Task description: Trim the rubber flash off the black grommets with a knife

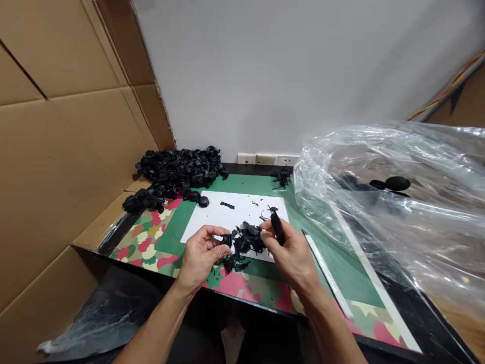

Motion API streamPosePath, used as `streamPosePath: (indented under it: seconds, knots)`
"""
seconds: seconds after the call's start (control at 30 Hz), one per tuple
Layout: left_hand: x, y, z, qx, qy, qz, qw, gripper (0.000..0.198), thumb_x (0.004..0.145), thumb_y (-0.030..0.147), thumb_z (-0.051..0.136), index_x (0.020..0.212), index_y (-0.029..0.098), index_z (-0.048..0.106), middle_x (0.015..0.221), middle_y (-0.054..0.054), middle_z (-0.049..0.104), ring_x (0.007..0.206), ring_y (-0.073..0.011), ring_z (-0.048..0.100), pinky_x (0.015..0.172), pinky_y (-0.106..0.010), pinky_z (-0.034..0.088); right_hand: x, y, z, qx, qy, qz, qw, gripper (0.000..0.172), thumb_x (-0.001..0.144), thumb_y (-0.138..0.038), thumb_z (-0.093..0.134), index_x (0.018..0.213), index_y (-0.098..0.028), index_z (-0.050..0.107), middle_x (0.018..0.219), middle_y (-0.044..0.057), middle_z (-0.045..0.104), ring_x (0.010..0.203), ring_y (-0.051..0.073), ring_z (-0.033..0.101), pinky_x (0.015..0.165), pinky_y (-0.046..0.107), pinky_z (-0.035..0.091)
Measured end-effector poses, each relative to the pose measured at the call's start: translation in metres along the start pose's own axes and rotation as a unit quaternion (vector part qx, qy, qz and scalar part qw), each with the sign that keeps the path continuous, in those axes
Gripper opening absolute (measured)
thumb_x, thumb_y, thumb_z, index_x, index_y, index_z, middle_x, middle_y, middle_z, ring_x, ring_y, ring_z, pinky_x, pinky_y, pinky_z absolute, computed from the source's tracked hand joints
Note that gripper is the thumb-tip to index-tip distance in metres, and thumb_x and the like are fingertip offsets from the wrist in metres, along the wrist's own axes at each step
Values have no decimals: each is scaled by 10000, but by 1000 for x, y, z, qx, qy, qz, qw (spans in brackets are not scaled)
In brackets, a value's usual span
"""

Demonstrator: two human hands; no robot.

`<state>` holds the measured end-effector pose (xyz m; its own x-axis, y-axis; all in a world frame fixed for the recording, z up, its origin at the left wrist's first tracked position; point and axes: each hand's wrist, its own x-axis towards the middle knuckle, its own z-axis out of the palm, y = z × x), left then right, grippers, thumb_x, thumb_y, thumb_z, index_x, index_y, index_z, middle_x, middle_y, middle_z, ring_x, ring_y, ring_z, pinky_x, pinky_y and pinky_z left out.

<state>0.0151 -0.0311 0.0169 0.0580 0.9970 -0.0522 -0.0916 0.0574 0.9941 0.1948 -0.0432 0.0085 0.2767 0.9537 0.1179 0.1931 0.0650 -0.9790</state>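
Observation:
My left hand (204, 253) pinches a small ribbed black part (226, 240) between thumb and fingers, above the near edge of a white sheet (215, 216). In my right hand (290, 247) is a black handled tool (278, 228), its tip hard to make out. Black scraps (248, 238) are heaped between my hands, on the sheet and over its near edge. A flat black strip (228, 205) and a few tiny bits lie farther up the sheet. At the sheet's far left corner sits a round black piece (203, 201).
A large pile of black parts (178, 169) is at the back left by cardboard (76, 151). Clear plastic bags (322, 172) with black round pieces cover the right. A white-handled tool (328, 273) lies right of my right hand. Black scraps (282, 177) sit near the wall sockets (266, 160).

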Motion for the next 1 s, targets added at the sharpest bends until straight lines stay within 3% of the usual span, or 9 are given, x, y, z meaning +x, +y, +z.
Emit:
streamPosePath:
  seconds: [0.1,0.23,0.4,0.63,0.83,1.0]
  knots:
    - [-1,1,0,-12,-12,-11,1000,303,568,165,805,824,146,645,883,-53,696,543,-70,572,452,-161,414,-9,1,15,85,-62,5,994,273,707,-354,626,910,-172,621,687,-19,532,581,129,501,529,244,421]
    - [-2,2,1,-36,-38,-7,999,351,625,232,803,917,150,626,947,-74,678,652,-107,619,457,-156,436,-17,-1,31,149,-151,8,977,304,727,-356,676,971,-178,645,708,-26,497,581,111,483,534,231,429]
    - [-3,-2,0,-88,-29,-17,996,399,597,282,834,873,162,572,849,-23,629,609,-106,599,452,-183,480,-18,1,42,193,-126,41,972,280,710,-345,699,927,-180,638,726,-20,510,588,115,503,548,241,459]
    - [-3,-3,0,-100,-64,-33,992,298,677,352,778,783,129,611,822,-69,642,701,-156,615,532,-228,516,-18,2,46,197,-95,36,975,239,679,-323,711,863,-185,646,682,-29,524,553,112,488,513,233,439]
    - [-4,-3,-2,-84,-7,-9,996,239,621,309,808,632,126,655,945,-39,606,597,-84,566,557,-224,504,-19,7,49,193,-97,34,976,293,684,-354,729,896,-181,626,739,-20,559,541,104,489,530,243,433]
    - [-4,0,-1,-83,40,-16,996,244,581,300,815,545,120,654,932,-56,642,595,-91,571,583,-233,502,-19,8,52,191,-88,34,977,288,677,-339,728,897,-182,630,734,-13,605,523,108,490,527,252,438]
